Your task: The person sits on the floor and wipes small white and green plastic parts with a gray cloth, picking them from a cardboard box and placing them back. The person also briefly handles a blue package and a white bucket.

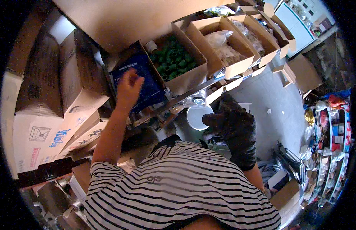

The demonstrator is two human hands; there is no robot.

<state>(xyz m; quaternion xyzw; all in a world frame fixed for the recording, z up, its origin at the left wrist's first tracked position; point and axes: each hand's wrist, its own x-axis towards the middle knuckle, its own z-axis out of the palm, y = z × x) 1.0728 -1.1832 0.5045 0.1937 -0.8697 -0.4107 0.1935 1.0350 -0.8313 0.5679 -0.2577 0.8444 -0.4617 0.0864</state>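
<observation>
My left hand [129, 87] is bare and hovers over a dark blue plastic bag [147, 86] in a narrow cardboard box. Its fingers are partly curled with a gap at the thumb, and nothing shows between them. A dark, long covering like a glove wraps my right hand [227, 122] up the forearm. Its fingertips overlap the edge of a white round object [196, 118], perhaps a bucket or lid; whether they grip it cannot be told. Beside the blue bag, an open cardboard box [183, 79] holds many green pipe fittings [173, 63] and a white one.
More open cardboard boxes [239, 67] with clear bags line the shelf to the right. Closed cartons [40, 138] are stacked at the left. Crowded shelving [330, 143] stands at the far right, beyond the grey floor [270, 95]. A large tan panel [132, 23] rises behind the boxes.
</observation>
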